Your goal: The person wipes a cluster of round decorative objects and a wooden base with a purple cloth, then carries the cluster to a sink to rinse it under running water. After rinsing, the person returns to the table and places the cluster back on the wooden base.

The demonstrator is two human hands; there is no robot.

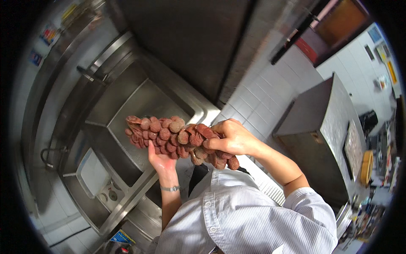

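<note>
A long, drooping mass of reddish-brown, bumpy, rounded lobes [165, 134] stretches across in front of me, over the near right edge of a steel sink [149, 95]. It looks wet and fleshy, like raw meat or offal, but its exact kind I cannot tell. My right hand [233, 138] grips its right end, thumb on top and fingers curled behind. Beneath the middle, my left hand [162, 160] is turned palm up, supporting the mass with the thumb showing at its front; the other fingers are hidden under it. A metal band [170, 188] circles my left wrist.
A second basin at the left holds a white plastic tub [93, 173]. Faucets [92, 76] rise along the sink's back. A tall dark panel [187, 38] stands beyond it. At right is a steel-topped counter [336, 108] bearing a wrapped flat tray [352, 150] and a yellow object [366, 168].
</note>
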